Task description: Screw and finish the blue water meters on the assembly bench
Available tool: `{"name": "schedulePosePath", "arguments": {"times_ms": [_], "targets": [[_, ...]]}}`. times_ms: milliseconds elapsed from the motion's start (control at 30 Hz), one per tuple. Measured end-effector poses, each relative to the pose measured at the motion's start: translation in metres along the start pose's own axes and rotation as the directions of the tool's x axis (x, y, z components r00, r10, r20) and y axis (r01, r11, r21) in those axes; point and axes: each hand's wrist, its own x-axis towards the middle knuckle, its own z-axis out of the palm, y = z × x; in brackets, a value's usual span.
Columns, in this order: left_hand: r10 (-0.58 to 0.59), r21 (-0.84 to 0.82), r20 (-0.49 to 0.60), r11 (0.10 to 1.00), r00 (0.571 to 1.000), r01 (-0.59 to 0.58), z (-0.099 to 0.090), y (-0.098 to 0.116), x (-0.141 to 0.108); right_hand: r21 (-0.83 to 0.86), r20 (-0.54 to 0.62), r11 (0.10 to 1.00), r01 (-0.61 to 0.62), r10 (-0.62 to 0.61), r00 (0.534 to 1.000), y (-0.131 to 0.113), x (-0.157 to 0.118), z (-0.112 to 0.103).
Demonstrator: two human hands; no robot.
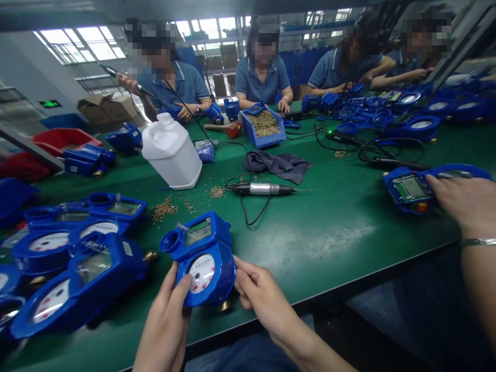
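Observation:
Between my two hands is a blue water meter (pixel 220 274) with a white dial, a small display window and a brass fitting underneath, tilted at the table's front edge. My left hand (pixel 166 315) grips its left side, the thumb on the rim by the dial. On the opposite side, the fingers of my right hand (pixel 263 297) are closed against the housing. Beyond the meter lies an electric screwdriver (pixel 261 189) with a thin bit. Loose screws (pixel 165 209) are scattered to its left.
More blue meters (pixel 96 279) crowd the left side. A white jug (pixel 172 152), a blue bin of screws (pixel 267 139) and a dark cloth (pixel 279 164) stand or lie farther back. At right, a neighbour's hand (pixel 461 201) touches another meter (pixel 411 188). Several co-workers sit opposite.

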Motion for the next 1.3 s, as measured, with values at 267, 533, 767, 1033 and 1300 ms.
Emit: {"name": "schedulePosePath", "arguments": {"times_ms": [267,533,767,1033,1300], "targets": [[0.15,0.226,0.081,0.96,0.985,-0.165,-0.006,-0.013,0.017,0.11,-0.122,0.993,-0.038,0.052,0.991,0.005,-0.003,-0.012],[0.373,0.632,0.251,0.636,0.893,-0.443,-0.02,0.0,0.026,0.238,-0.147,0.97,-0.044,0.081,0.986,0.008,0.005,-0.024],[0.688,0.348,0.677,0.016,0.263,-0.937,-0.002,0.04,0.012,0.245,-0.103,0.969,-0.031,0.058,0.993,0.001,0.009,-0.018],[0.426,0.287,0.871,-0.035,0.245,-0.957,0.017,0.054,0.026,0.27,-0.077,0.963,-0.012,0.034,0.996,0.004,0.013,-0.018],[0.431,0.293,0.882,-0.189,0.188,-0.937,0.007,0.038,0.032,0.256,-0.081,0.966,0.015,0.006,0.997,0.005,0.011,-0.018]]}}
